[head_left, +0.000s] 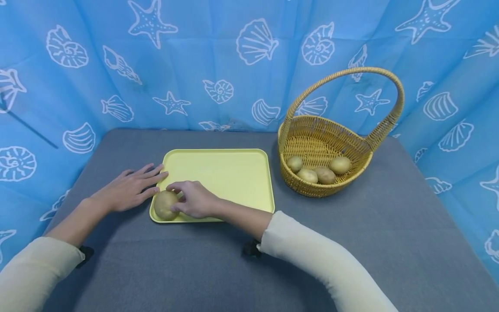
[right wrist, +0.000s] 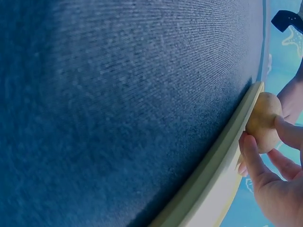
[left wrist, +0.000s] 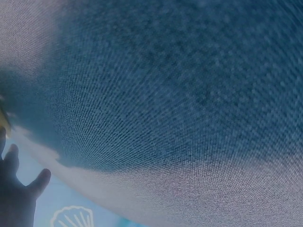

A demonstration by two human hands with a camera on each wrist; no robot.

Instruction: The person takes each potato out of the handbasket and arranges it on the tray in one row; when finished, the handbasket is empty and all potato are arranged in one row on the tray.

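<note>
A person sits at a table covered in a grey cloth (head_left: 374, 225), both arms in pale cream sleeves reaching forward. A yellow tray (head_left: 230, 173) lies flat in the middle of the table. The right hand (head_left: 195, 200) crosses over the tray's near edge, its fingers and thumb curled around a potato (head_left: 165, 204) that sits in the tray's near left corner. The right wrist view shows the same grip from the side: the thumb and fingers wrap the potato (right wrist: 262, 122) just above the tray's raised rim (right wrist: 222, 156), and the hand (right wrist: 274, 189) fills the lower right of that picture.

The left hand (head_left: 130, 188) lies flat on the cloth just to the left of the tray, fingers straight and spread, holding nothing; its fingertips reach the tray's left rim. The left wrist view shows mostly blurred grey cloth, with the dim fingers (left wrist: 14, 189) at the lower left.

To the right of the tray, apart from it, stands a woven basket (head_left: 308, 134) with a tall arched handle (head_left: 393, 86). Four more potatoes (head_left: 316, 171) lie inside it (bunched near its front wall). Nothing stands between tray and basket. A blue curtain (head_left: 195, 65) printed with white shells and starfish hangs behind and beside the table.
</note>
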